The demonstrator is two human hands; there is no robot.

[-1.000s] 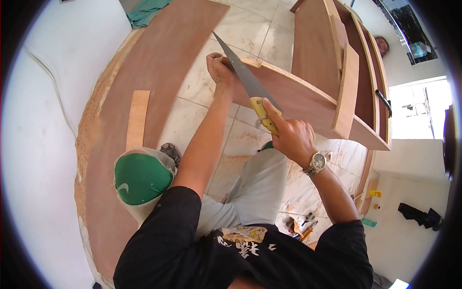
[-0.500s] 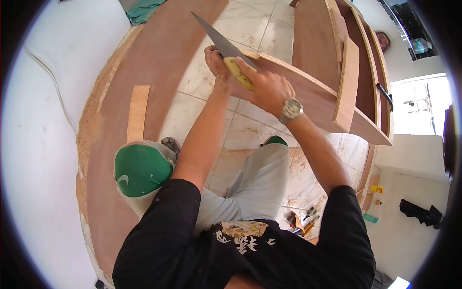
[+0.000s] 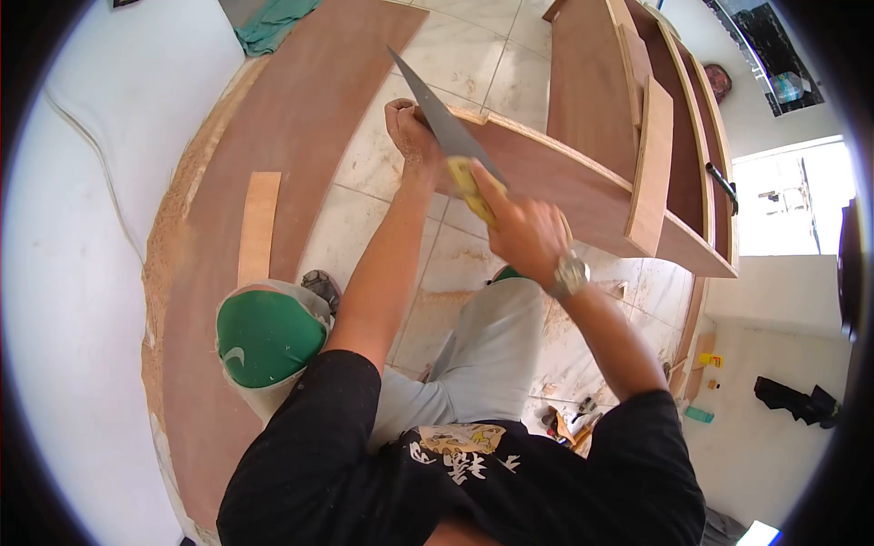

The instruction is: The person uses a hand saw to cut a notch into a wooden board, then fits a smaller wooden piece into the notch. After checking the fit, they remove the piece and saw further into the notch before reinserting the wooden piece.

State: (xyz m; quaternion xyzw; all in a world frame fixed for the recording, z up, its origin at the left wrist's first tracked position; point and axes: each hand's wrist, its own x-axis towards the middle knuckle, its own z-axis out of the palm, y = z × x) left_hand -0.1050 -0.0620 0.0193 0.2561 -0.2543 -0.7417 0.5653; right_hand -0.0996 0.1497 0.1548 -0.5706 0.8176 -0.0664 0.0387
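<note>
In my right hand point(image 3: 528, 232) is a handsaw point(image 3: 446, 123) with a yellow handle, my fingers wrapped round it. Its blade points up and left, lying across the top edge of a brown wooden panel point(image 3: 537, 177) near its left end. A notch shows in that edge beside the blade. My left hand point(image 3: 411, 132) is closed at the panel's end, just left of the blade; the fingertips are partly hidden. The panel forms the near side of a wooden cabinet frame point(image 3: 592, 100).
A loose wood strip point(image 3: 652, 168) lies across the frame. To my left is a long brown board point(image 3: 319, 100) with another strip point(image 3: 259, 223) on it. Several tools point(image 3: 572, 426) lie on the dusty tile floor. A black-handled item point(image 3: 724, 188) hangs on the frame's far right edge.
My right hand has pulled the saw down and to the right, toward me. My left hand stays at the panel's end.
</note>
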